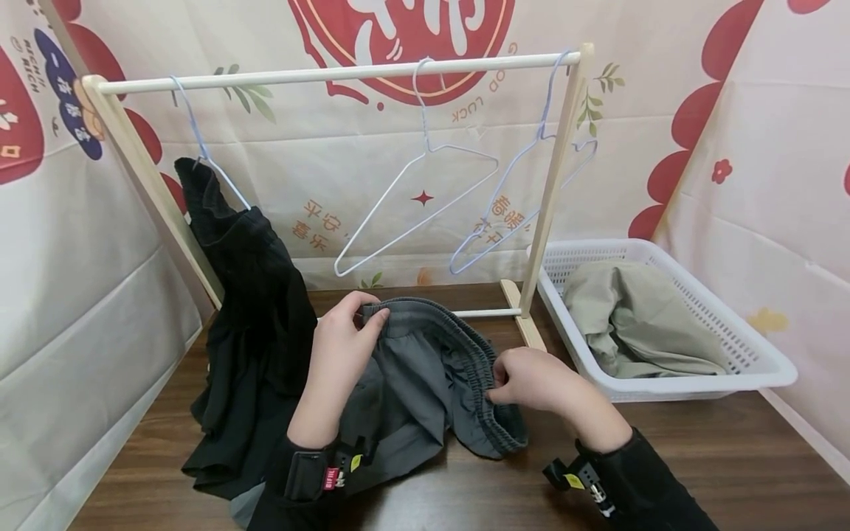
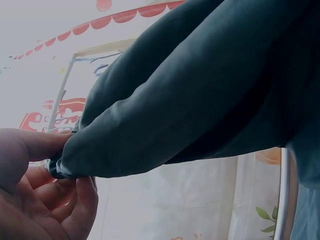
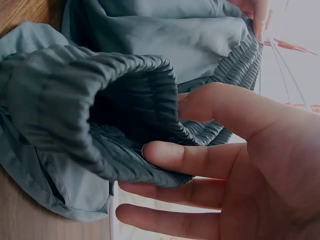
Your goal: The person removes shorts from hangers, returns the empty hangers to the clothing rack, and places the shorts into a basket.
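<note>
Dark grey pants (image 1: pixel 412 383) with a gathered elastic waistband hang between the two hands, their lower part over the wooden table. My left hand (image 1: pixel 341 346) pinches one end of the waistband, thumb on the near side. In the left wrist view the left hand (image 2: pixel 50 185) grips a folded edge of the cloth. At the opposite end, my right hand (image 1: pixel 531 380) pinches the band's edge. The right wrist view shows the right hand (image 3: pixel 215 155) with a fingertip inside the waistband opening (image 3: pixel 125 115) and other fingers stretched below it.
Behind the hands stands a rack with a white rail (image 1: pixel 319 74). A black garment (image 1: pixel 259 317) hangs on a hanger at its left. A white hanger (image 1: pixel 418 199) and blue hangers (image 1: pixel 511 199) hang to the right. A white basket (image 1: pixel 704 387) at right holds a beige garment (image 1: pixel 637 317).
</note>
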Demonstrator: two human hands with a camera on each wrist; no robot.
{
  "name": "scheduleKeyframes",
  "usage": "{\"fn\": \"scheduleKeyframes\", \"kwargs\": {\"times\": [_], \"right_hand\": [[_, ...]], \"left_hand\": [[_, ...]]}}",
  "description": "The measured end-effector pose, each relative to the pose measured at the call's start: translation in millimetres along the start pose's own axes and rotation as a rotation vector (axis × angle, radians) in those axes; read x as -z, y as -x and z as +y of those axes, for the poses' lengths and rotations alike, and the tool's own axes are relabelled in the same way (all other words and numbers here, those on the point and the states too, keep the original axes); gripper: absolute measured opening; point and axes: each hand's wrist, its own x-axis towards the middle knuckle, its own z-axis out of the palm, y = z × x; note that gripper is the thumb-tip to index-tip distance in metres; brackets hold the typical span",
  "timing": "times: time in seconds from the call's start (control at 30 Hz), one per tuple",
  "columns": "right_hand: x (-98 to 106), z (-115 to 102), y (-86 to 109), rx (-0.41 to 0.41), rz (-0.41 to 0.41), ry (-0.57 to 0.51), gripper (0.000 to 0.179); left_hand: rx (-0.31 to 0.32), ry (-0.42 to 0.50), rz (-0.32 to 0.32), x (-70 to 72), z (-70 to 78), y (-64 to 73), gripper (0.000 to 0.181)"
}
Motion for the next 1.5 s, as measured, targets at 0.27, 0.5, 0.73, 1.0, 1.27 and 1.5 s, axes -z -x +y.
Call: {"fn": "scheduleKeyframes", "kwargs": {"times": [0.27, 0.5, 0.73, 1.0, 1.27, 1.5], "right_hand": [[-3.6, -0.6, 2.5, -0.025, 0.003, -0.012, 0.040], [-2.3, 0.2, 2.3, -0.005, -0.032, 0.019, 0.029], [-1.3, 0.9, 0.7, -0.021, -0.034, 0.038, 0.024], [-2.8, 7.1, -2.4, 0.012, -0.006, 0.077, 0.026], [10.2, 14.4, 1.4, 0.028, 0.049, -0.002, 0.014], [25.4, 22.7, 6.1, 0.056, 0.152, -0.051, 0.004]], "left_hand": [[0.001, 0.033, 0.028, 3.6, -1.5, -1.0, 0.014], [0.017, 0.062, 0.051, 4.2, -2.2, -1.9, 0.014], [0.026, 0.100, 0.081, 4.9, -1.8, -2.5, 0.014], [0.036, 0.122, 0.104, 6.6, -4.1, -2.6, 0.016], [0.030, 0.126, 0.104, 5.3, -2.7, -2.5, 0.016], [0.030, 0.121, 0.094, 8.7, -1.3, 0.5, 0.018]]}}
